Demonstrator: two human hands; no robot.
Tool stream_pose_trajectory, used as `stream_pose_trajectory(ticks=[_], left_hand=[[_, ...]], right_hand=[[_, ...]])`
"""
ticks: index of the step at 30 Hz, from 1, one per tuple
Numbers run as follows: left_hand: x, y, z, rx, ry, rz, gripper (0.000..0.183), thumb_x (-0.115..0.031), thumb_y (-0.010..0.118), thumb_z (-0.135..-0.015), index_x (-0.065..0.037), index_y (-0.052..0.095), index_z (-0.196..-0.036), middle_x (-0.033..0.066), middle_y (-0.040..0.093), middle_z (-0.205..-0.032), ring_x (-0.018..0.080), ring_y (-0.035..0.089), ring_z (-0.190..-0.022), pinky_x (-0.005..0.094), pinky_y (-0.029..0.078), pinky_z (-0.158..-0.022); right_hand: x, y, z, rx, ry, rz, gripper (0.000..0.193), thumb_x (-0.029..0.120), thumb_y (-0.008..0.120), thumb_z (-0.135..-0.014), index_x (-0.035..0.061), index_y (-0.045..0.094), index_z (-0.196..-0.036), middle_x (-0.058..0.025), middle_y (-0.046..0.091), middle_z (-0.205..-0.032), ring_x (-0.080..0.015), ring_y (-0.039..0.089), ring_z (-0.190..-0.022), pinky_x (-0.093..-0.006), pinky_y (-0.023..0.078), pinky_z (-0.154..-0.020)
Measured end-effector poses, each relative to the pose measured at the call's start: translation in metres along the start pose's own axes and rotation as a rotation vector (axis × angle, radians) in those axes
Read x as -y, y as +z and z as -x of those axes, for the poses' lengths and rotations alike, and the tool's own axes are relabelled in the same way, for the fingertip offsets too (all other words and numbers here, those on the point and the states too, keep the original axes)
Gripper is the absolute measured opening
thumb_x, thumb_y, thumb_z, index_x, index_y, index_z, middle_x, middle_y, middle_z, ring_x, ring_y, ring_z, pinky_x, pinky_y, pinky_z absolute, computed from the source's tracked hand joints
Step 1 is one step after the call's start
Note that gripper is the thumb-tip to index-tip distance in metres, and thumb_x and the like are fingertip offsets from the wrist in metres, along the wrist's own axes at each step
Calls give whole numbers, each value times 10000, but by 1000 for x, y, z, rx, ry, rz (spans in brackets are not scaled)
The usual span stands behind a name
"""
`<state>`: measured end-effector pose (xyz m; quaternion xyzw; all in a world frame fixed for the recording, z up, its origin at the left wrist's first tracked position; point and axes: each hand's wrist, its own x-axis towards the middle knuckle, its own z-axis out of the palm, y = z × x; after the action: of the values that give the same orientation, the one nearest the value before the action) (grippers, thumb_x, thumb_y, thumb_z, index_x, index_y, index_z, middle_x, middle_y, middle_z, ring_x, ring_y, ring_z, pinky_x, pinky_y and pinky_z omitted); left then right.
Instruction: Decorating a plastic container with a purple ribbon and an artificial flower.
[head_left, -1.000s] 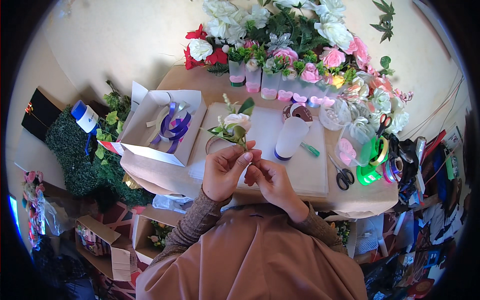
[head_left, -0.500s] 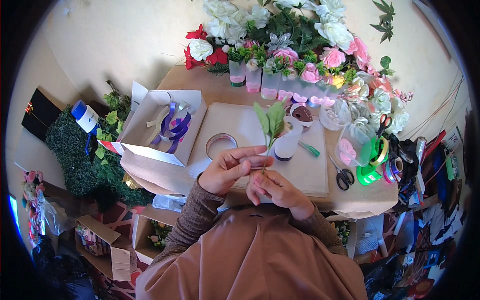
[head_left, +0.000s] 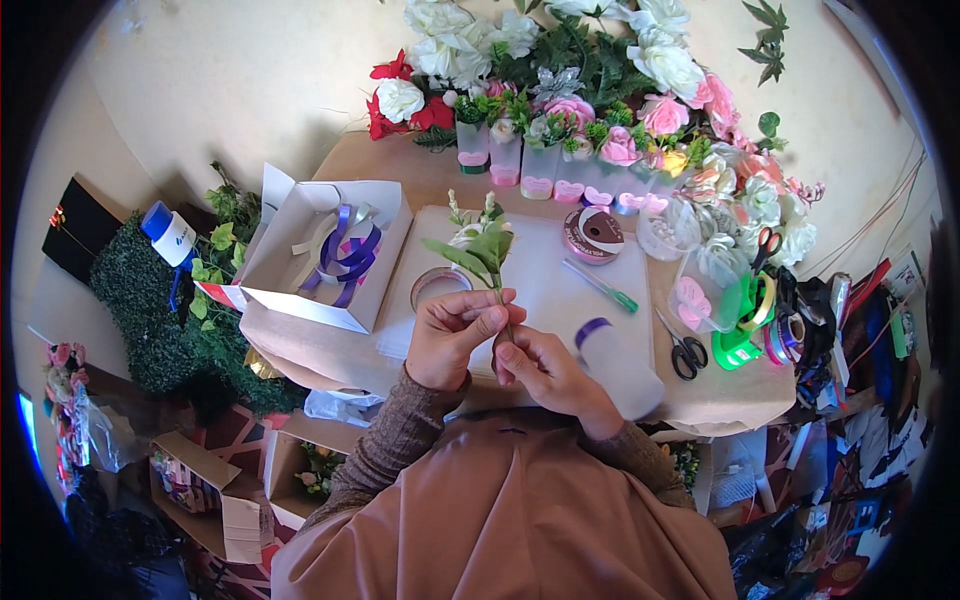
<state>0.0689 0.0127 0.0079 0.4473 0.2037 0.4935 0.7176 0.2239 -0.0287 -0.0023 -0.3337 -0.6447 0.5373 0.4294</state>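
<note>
Artificial flower sprig point(head_left: 490, 245), white buds above green leaves, was held near upright over the front part of the stacked pale sheets point(head_left: 545, 255) on the brown-covered table point(head_left: 375, 165). The stem was judged best handled by a light pinch close under the leaves, with its lower length steadied by the second hand so that the leaves would be kept fanned and no twist let in; a hard squeeze could crease or strip them. Room for the right forearm would best be left, since a frosted cylinder with a purple band point(head_left: 620, 370) was seen just beside it near the table's front edge; whether it was lying flat or tipping could not be told for blur. The stem was pinched between thumb and fingertips by the left hand point(head_left: 445, 335), higher up; below, it was gripped by the right hand point(head_left: 550, 370), fingers curled in, thumb laid along the near side. Both hands were nearly met before the body, forearms angled inward, brown knit sleeves point(head_left: 390, 430) drawn to the wrists.
</note>
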Motion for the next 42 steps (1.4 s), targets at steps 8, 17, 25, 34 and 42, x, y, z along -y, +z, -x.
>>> stream_pose_trajectory(ticks=[8, 17, 25, 34, 42], left_hand=[[16, 4, -10, -134, 125, -83, 159, -68, 659, -821, 21, 651, -952, 135, 672, -854, 186, 644, -828, 315, 497, -799], [27, 2, -15, -167, 179, -94, 155, -15, 635, -833, 74, 635, -960, 134, 656, -932, 180, 649, -829, 288, 529, -755], [28, 7, -14, -237, 181, -119, 166, -34, 644, -833, 71, 635, -961, 113, 665, -850, 164, 652, -780, 270, 532, -720], [28, 9, -13, -265, 181, -118, 134, -26, 636, -837, 69, 636, -931, 105, 661, -835, 166, 652, -759, 272, 536, -696], [30, 9, -13, -275, 195, -97, 102, -9, 632, -834, 70, 634, -898, 115, 658, -840, 183, 654, -761, 287, 541, -692]], right_hand=[[1, -13, -10, -88, -57, 298, 276, 220, 401, -977, -6, 471, -836, -91, 530, -664, -201, 506, -584, -318, 422, -584], [-6, -17, -11, -90, 11, 345, 266, 202, 385, -977, 1, 471, -827, -104, 517, -639, -240, 494, -565, -338, 408, -571], [-6, -14, -11, -131, 24, 336, 287, 205, 386, -978, -15, 477, -819, -123, 513, -625, -243, 470, -545, -351, 403, -568], [-4, -13, -10, -143, 5, 341, 319, 203, 383, -980, -22, 477, -773, -110, 494, -609, -223, 445, -541, -344, 403, -568], [-5, -11, -10, -164, 14, 340, 373, 223, 374, -983, 5, 501, -708, -60, 474, -560, -146, 432, -492, -292, 379, -502]])
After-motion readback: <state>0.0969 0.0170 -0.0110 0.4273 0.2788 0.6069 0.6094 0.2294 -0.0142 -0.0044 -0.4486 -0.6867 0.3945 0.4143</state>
